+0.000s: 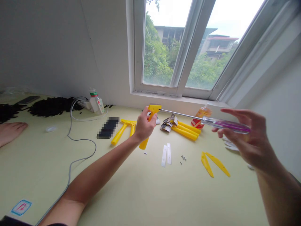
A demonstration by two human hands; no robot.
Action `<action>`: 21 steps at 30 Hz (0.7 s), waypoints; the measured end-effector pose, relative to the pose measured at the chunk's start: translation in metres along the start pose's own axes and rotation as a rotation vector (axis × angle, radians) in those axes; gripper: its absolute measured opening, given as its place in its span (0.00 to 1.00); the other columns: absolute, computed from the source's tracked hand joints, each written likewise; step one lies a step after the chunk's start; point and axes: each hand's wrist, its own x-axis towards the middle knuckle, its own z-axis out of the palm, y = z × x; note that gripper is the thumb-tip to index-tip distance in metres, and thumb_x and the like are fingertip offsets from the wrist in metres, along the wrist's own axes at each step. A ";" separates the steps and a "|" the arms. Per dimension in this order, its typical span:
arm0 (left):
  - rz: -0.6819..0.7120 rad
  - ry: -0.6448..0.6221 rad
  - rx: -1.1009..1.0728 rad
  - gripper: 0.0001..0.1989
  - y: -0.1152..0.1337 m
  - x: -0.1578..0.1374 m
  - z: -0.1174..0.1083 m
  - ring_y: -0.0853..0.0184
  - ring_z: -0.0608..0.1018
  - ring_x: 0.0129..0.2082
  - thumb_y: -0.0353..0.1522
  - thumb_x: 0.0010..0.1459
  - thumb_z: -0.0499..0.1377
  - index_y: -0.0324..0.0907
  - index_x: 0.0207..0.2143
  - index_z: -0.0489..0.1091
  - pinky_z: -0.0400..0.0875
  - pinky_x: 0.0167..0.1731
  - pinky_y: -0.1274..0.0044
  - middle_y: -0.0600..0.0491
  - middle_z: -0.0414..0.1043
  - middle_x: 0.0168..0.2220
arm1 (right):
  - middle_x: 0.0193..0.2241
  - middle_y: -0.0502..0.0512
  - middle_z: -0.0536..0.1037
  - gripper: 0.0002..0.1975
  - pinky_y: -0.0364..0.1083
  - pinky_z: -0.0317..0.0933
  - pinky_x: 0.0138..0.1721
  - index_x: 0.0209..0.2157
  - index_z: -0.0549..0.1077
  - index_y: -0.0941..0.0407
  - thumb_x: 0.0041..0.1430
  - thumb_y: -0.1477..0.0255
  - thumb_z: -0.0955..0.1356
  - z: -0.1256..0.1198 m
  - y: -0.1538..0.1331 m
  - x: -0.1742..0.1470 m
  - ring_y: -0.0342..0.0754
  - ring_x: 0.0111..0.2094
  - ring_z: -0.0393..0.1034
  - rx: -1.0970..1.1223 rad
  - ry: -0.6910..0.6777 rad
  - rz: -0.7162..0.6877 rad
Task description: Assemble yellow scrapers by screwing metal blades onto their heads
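My left hand (145,125) is closed around the handle of a yellow scraper (154,108), its head up and its handle end pointing down. In my right hand (251,141) is a screwdriver (225,124) with a clear purple handle, lying between thumb and fingers, the index finger raised off it. The shaft runs left, and its tip meets the right side of the scraper's head. Below on the table lie two metal blades (169,153), several small screws (183,158), a few tiny nuts (145,153) and two flat yellow plastic pieces (217,164).
More yellow scrapers (118,133) lie left of my hand, and several with card sleeves (172,121) lie behind. A drink bottle (201,114), a white bottle (97,102), a grey cable (82,159) and black pieces (53,106) stand or lie around. Another person's hand (14,131) rests at left.
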 end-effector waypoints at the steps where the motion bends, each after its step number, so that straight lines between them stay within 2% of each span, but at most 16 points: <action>1: 0.000 -0.001 -0.005 0.08 0.001 0.000 0.000 0.76 0.68 0.18 0.33 0.57 0.59 0.43 0.40 0.66 0.58 0.14 0.83 0.54 0.69 0.31 | 0.42 0.55 0.75 0.23 0.49 0.69 0.25 0.49 0.63 0.45 0.53 0.63 0.73 0.000 0.000 0.000 0.47 0.24 0.71 -0.028 0.045 -0.020; 3: 0.006 -0.015 -0.005 0.09 0.002 -0.001 0.001 0.76 0.68 0.19 0.33 0.57 0.59 0.43 0.40 0.66 0.59 0.14 0.83 0.55 0.69 0.30 | 0.25 0.49 0.72 0.14 0.44 0.63 0.18 0.44 0.68 0.50 0.58 0.60 0.70 -0.001 0.000 -0.001 0.43 0.18 0.65 -0.106 0.200 0.023; 4: 0.011 -0.021 -0.001 0.09 0.001 -0.002 0.001 0.76 0.68 0.19 0.33 0.57 0.59 0.43 0.41 0.66 0.59 0.15 0.83 0.55 0.69 0.29 | 0.20 0.47 0.69 0.13 0.42 0.60 0.16 0.42 0.69 0.51 0.60 0.59 0.68 -0.002 0.000 -0.001 0.42 0.16 0.62 -0.119 0.244 0.067; 5: 0.014 -0.023 0.005 0.09 0.001 -0.002 0.002 0.75 0.68 0.19 0.33 0.57 0.59 0.43 0.41 0.66 0.59 0.15 0.83 0.55 0.68 0.29 | 0.21 0.47 0.69 0.14 0.42 0.60 0.16 0.43 0.69 0.50 0.60 0.59 0.68 -0.002 0.000 -0.001 0.42 0.16 0.63 -0.106 0.240 0.104; 7: 0.016 -0.019 0.018 0.09 0.000 -0.002 0.001 0.75 0.68 0.18 0.34 0.58 0.58 0.43 0.41 0.66 0.59 0.15 0.83 0.56 0.68 0.28 | 0.33 0.51 0.75 0.22 0.44 0.67 0.21 0.49 0.65 0.47 0.55 0.61 0.72 -0.002 -0.001 -0.001 0.44 0.20 0.69 -0.011 0.115 0.109; 8: 0.014 -0.014 0.022 0.09 0.000 -0.002 0.001 0.75 0.68 0.18 0.34 0.58 0.58 0.44 0.42 0.66 0.59 0.15 0.82 0.56 0.68 0.28 | 0.40 0.52 0.75 0.28 0.46 0.69 0.23 0.52 0.63 0.44 0.52 0.62 0.74 -0.002 -0.001 0.000 0.44 0.22 0.70 0.025 0.050 0.084; 9: 0.012 -0.008 0.025 0.09 0.000 -0.002 0.001 0.76 0.67 0.18 0.34 0.58 0.58 0.44 0.42 0.66 0.59 0.15 0.82 0.56 0.67 0.28 | 0.43 0.53 0.75 0.31 0.47 0.69 0.23 0.54 0.62 0.44 0.50 0.64 0.75 -0.001 -0.001 0.000 0.44 0.22 0.70 0.025 0.027 0.059; 10: 0.011 -0.004 0.027 0.09 0.000 -0.002 0.000 0.76 0.67 0.18 0.34 0.58 0.58 0.44 0.42 0.66 0.59 0.14 0.82 0.56 0.68 0.28 | 0.40 0.53 0.76 0.30 0.45 0.67 0.21 0.53 0.63 0.45 0.50 0.64 0.75 -0.001 -0.001 0.001 0.44 0.21 0.69 -0.005 0.050 0.047; 11: 0.012 -0.004 0.028 0.09 0.000 -0.002 0.000 0.76 0.67 0.18 0.34 0.58 0.58 0.44 0.41 0.66 0.58 0.15 0.82 0.56 0.68 0.28 | 0.31 0.51 0.76 0.24 0.44 0.62 0.17 0.50 0.66 0.48 0.52 0.63 0.74 0.000 0.000 0.001 0.43 0.18 0.65 -0.044 0.092 0.062; 13: 0.020 -0.005 0.031 0.08 0.000 -0.001 -0.001 0.76 0.67 0.18 0.34 0.59 0.58 0.43 0.41 0.65 0.58 0.15 0.83 0.56 0.67 0.28 | 0.16 0.45 0.66 0.14 0.41 0.52 0.13 0.43 0.70 0.52 0.59 0.60 0.69 0.001 0.002 0.001 0.41 0.13 0.56 -0.101 0.152 0.128; 14: 0.026 -0.007 0.032 0.08 0.000 0.000 -0.001 0.76 0.66 0.18 0.34 0.59 0.58 0.43 0.41 0.65 0.58 0.15 0.83 0.56 0.67 0.28 | 0.15 0.44 0.63 0.14 0.41 0.51 0.13 0.42 0.71 0.52 0.61 0.59 0.68 0.001 0.003 0.002 0.41 0.13 0.55 -0.100 0.143 0.155; 15: 0.031 -0.012 0.031 0.09 0.000 0.000 -0.001 0.76 0.66 0.18 0.34 0.59 0.58 0.44 0.41 0.65 0.58 0.15 0.83 0.56 0.67 0.28 | 0.17 0.45 0.67 0.14 0.41 0.55 0.14 0.43 0.70 0.52 0.60 0.59 0.68 0.002 0.004 0.003 0.41 0.14 0.59 -0.073 0.111 0.161; 17: 0.037 -0.022 0.029 0.09 0.000 0.001 -0.001 0.77 0.66 0.18 0.35 0.59 0.58 0.44 0.42 0.64 0.58 0.15 0.83 0.57 0.67 0.28 | 0.32 0.51 0.76 0.20 0.44 0.64 0.20 0.47 0.67 0.50 0.55 0.60 0.72 0.002 0.005 0.004 0.44 0.20 0.68 0.007 0.033 0.120; 18: 0.037 -0.024 0.029 0.09 -0.001 0.001 -0.002 0.77 0.66 0.18 0.35 0.60 0.58 0.44 0.42 0.64 0.58 0.15 0.83 0.56 0.67 0.29 | 0.37 0.53 0.76 0.24 0.45 0.66 0.21 0.48 0.66 0.49 0.52 0.61 0.74 0.003 0.005 0.004 0.44 0.22 0.70 0.029 0.014 0.104; 19: 0.036 -0.025 0.031 0.09 -0.001 0.001 -0.002 0.77 0.66 0.18 0.35 0.60 0.58 0.44 0.42 0.64 0.58 0.15 0.83 0.56 0.67 0.29 | 0.37 0.53 0.77 0.24 0.44 0.65 0.20 0.48 0.66 0.49 0.51 0.62 0.74 0.003 0.004 0.005 0.44 0.21 0.69 0.028 0.023 0.106; 21: 0.032 -0.024 0.039 0.08 -0.003 0.001 -0.002 0.77 0.67 0.18 0.35 0.60 0.58 0.44 0.41 0.64 0.58 0.15 0.83 0.56 0.67 0.29 | 0.22 0.48 0.72 0.17 0.41 0.54 0.13 0.42 0.69 0.52 0.55 0.59 0.72 0.004 0.003 0.004 0.41 0.15 0.60 -0.009 0.089 0.178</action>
